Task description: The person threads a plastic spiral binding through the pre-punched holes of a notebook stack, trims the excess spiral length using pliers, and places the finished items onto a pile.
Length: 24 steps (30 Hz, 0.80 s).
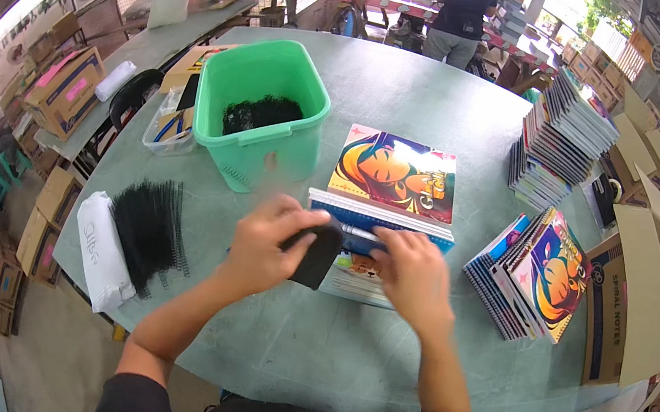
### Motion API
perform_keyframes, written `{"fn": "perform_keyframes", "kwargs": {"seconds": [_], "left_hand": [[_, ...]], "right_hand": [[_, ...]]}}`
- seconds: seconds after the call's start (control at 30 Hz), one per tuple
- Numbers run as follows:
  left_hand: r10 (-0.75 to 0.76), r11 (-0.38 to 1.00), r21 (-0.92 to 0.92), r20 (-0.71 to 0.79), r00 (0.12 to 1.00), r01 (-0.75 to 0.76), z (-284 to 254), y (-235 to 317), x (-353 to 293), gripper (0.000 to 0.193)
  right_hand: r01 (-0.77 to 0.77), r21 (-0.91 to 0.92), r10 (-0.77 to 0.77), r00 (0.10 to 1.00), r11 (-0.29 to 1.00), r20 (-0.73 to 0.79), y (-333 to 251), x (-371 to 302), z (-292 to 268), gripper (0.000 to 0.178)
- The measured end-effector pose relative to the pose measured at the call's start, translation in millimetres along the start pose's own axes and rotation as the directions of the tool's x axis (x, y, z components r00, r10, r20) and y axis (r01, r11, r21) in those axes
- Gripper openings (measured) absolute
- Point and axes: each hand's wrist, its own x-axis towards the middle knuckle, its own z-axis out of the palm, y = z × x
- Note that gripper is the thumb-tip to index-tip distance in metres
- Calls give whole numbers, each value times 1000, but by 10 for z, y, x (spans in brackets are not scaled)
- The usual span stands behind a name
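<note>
In front of me lies a stack of notebooks (393, 173), the top one with a colourful cover of a face with flowing hair. My left hand (269, 244) is closed on a flat black rounded pad (319, 257), held against the near left side of the stack. My right hand (415, 277) grips the near edge of a blue notebook (359, 243) in the stack, fingers bent over it. Under it shows another notebook (348, 281) with an animal picture. Beyond my left hand stands a green bin (258, 144) with black spiral coils (263, 113) inside.
Left on the table (264, 358) lie more black coils (152, 226) beside a white wrapped roll (103, 249). Spiral notebooks (537, 275) are stacked at right, with a taller pile (562, 138) behind. An open carton (631, 302) borders the right edge. A person (462, 17) stands beyond the table.
</note>
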Motion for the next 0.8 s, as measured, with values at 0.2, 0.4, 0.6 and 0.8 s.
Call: {"fn": "perform_keyframes", "kwargs": {"seconds": [0.2, 0.4, 0.6, 0.8], "left_hand": [[-56, 990, -136, -56, 997, 48, 668, 173, -127, 30], [-50, 997, -53, 69, 996, 54, 360, 52, 112, 26], [-162, 966, -251, -428, 889, 55, 315, 83, 260, 28], [52, 995, -90, 95, 994, -43, 282, 199, 287, 30]], "right_hand": [[-227, 768, 373, 928, 599, -18, 796, -368, -128, 18], [-39, 948, 471, 874, 315, -120, 670, -227, 399, 16], [-6, 948, 448, 882, 320, -146, 609, -229, 503, 24], [-5, 963, 469, 874, 269, -127, 600, -195, 542, 22]]}}
